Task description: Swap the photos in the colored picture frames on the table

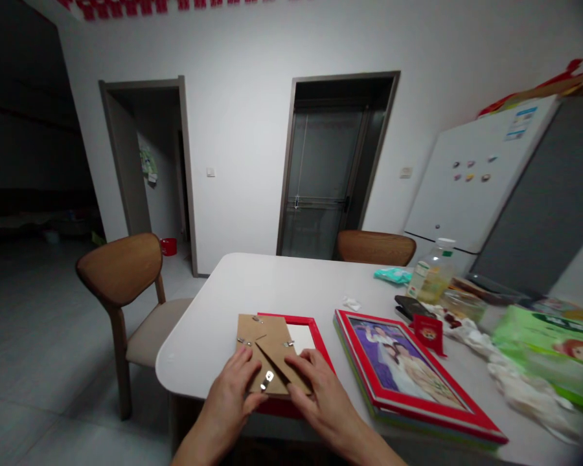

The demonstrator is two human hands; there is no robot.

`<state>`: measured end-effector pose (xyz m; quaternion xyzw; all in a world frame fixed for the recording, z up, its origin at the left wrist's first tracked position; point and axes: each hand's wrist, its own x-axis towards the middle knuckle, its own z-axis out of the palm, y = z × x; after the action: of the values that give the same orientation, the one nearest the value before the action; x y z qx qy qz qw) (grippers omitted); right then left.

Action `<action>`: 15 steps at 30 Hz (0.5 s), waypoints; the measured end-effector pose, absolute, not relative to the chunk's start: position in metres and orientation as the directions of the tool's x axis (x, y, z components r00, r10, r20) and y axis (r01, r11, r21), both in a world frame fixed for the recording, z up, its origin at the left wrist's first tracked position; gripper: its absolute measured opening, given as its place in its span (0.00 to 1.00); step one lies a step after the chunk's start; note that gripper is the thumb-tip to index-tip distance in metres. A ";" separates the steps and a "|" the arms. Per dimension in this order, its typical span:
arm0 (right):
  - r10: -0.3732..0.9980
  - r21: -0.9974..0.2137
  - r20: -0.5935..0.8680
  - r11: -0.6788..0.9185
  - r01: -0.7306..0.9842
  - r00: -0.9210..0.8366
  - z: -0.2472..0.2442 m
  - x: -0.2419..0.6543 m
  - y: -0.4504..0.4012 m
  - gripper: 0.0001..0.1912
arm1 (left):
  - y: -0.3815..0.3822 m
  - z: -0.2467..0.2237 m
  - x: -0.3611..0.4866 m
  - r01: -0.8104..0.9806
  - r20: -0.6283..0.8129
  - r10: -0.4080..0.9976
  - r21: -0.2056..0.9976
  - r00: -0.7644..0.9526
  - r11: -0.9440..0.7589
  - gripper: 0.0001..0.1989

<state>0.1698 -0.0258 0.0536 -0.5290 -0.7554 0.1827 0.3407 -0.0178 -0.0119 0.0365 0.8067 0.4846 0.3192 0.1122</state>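
Both my hands hold a brown backing board (267,333) with small metal clips and a slanted cut for a stand. My left hand (233,388) is closed on its left near edge, thumb at the front. My right hand (318,391) grips its right near corner, fingers on top. Under and behind the board lies a red picture frame (301,320), with a white area showing inside its right part. To the right rests a larger red picture frame (408,372) with a photo of people on purple, lying on top of other frames.
On the white table's (252,275) right side stand an oil bottle (432,272), a dark phone-like object (412,307), a red booklet (427,333), crumpled tissues (515,382) and a green tissue pack (548,349). A wooden chair (126,268) is at left, another chair (376,247) behind.
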 end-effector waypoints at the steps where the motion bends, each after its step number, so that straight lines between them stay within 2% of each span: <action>1: 0.933 -0.623 0.308 0.345 0.702 -0.186 0.050 0.181 -0.027 0.19 | -0.012 0.037 -0.006 0.695 0.367 0.859 0.511 0.356 -0.506 0.21; 6: 0.959 -0.550 0.260 0.246 0.798 -0.116 0.033 0.214 -0.030 0.18 | -0.007 0.032 0.029 0.670 0.229 0.868 0.559 0.441 -0.488 0.22; 9: 0.957 -0.518 0.273 0.233 0.823 -0.099 0.024 0.216 -0.027 0.19 | -0.005 0.029 0.033 0.698 0.173 0.872 0.537 0.459 -0.474 0.22; 15: 0.931 -0.397 0.343 0.260 0.880 -0.120 0.008 0.212 -0.013 0.19 | -0.004 0.028 0.031 0.752 0.130 0.872 0.458 0.472 -0.475 0.16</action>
<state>0.2121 -0.0126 0.0080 -0.6063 -0.7469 0.0479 0.2688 0.0314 -0.0044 0.0282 0.8405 0.4830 0.1758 0.1715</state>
